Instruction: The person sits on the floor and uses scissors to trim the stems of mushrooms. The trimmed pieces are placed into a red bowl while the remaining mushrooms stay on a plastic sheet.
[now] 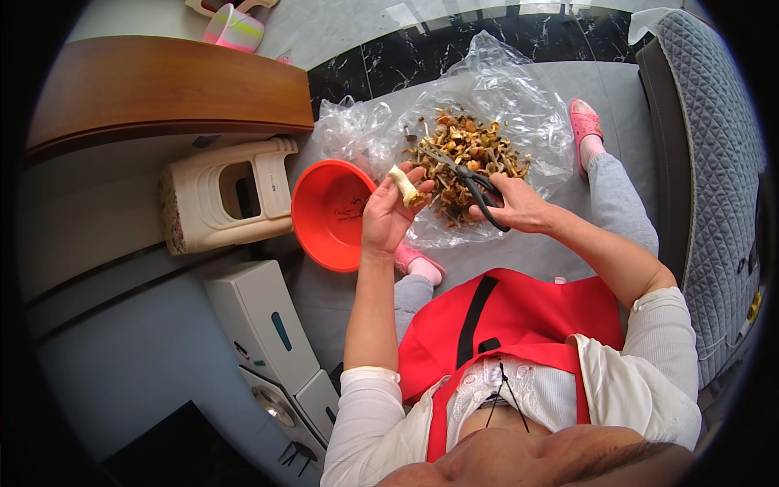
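My left hand (392, 210) is turned palm up, with a pale-stemmed mushroom (403, 184) lying across its fingers, the yellowish-brown end towards me. In my right hand (517, 204) is a pair of black-handled scissors (467, 175), my fingers at the handles and the blades pointing up and left over the heap. The heap of brown and yellow mushrooms (481, 146) lies on a clear plastic sheet (529, 100) on the floor. Left of my left hand stands a red plastic basin (331, 225); no contents show in the visible part.
A beige plastic stool or seat (243, 195) lies left of the basin, below a wooden furniture edge (176, 85). White cabinets (274, 329) stand lower left. A sofa with a grey quilted cover (709, 140) bounds the right. My feet in pink clogs (585, 125) flank the sheet.
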`<state>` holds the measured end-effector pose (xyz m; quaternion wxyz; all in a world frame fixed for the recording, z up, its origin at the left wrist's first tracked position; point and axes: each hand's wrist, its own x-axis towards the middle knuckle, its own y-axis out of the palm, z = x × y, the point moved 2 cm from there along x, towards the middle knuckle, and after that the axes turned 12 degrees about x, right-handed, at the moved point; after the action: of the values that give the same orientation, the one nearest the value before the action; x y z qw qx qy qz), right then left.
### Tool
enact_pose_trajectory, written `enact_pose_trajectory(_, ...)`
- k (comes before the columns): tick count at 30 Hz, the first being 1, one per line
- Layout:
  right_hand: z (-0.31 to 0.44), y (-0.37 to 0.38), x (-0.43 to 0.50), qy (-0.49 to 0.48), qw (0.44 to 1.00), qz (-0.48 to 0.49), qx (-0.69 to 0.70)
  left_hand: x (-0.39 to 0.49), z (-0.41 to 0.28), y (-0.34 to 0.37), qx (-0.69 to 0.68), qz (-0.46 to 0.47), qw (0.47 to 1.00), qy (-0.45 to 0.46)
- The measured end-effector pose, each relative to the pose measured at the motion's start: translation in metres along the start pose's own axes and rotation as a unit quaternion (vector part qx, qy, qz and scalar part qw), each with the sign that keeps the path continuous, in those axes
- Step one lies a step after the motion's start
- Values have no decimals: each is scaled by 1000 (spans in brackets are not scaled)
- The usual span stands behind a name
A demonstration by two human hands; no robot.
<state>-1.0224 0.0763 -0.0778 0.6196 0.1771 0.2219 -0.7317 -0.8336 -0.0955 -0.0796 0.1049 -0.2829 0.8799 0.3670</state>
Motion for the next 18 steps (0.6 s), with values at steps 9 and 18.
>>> enact_pose_trajectory(9,-5,6,2,-64,997,-21,-47,-5,-5,-5,-78,95,992,10)
enact_pose_trajectory(18,-2,10,-2,-161,977,-45,-136,-1,-4,-6,10,-21,1000,-10)
